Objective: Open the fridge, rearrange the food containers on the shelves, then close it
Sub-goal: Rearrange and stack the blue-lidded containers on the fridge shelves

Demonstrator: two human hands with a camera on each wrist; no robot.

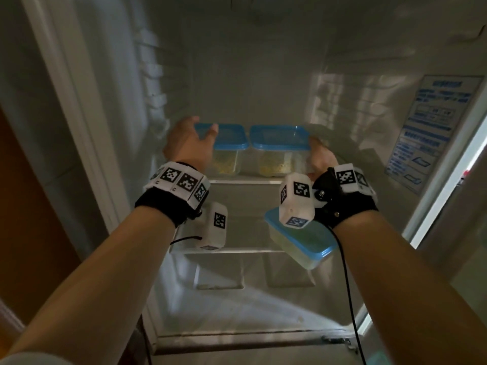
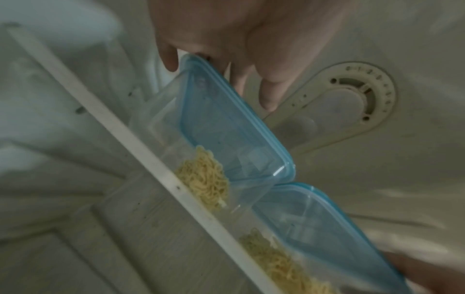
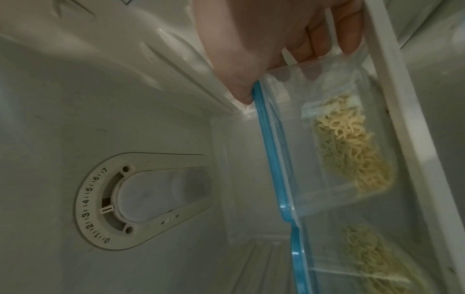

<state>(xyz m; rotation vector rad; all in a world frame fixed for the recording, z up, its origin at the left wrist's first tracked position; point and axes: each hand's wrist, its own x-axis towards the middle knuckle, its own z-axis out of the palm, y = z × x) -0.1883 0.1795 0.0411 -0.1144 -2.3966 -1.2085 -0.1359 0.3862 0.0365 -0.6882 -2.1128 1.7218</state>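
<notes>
Hands grip 2 touching noodle containers on the upper shelf (image 1: 245, 181) — left hand (image 1: 188, 142) clasps the left container (image 1: 228, 143), right hand (image 1: 320, 156) the right container (image 1: 279, 143).

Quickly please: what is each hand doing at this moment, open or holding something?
Left hand: grips the left container at its lid.
Right hand: grips the right container at its outer side.
</notes>
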